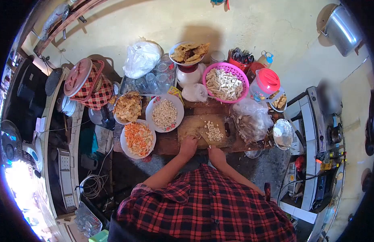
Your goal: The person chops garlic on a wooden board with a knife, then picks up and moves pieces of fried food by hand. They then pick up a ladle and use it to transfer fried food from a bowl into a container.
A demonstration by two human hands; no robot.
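Note:
A wooden chopping board (186, 130) lies at the table's near edge, with small pale diced pieces (214, 132) on its right half. My right hand (217, 157) is closed at the board's near edge, around what looks like the handle of a knife (204, 136). The thin blade slants up and left over the board. My left hand (188, 147) rests at the board's lower left with its fingers curled; what they hold, if anything, is too small to make out. Left of the board are a plate of pale diced pieces (164, 113) and a plate of shredded orange and white vegetables (138, 139).
Behind the board stands a pink basket (246, 82) of pale cut sticks. Plastic bags (251, 117), a red-lidded jar (268, 78), glasses (152, 82) and a bowl of fried food (127, 107) crowd around. A stove (316, 117) stands at right, shelves (74, 149) at left.

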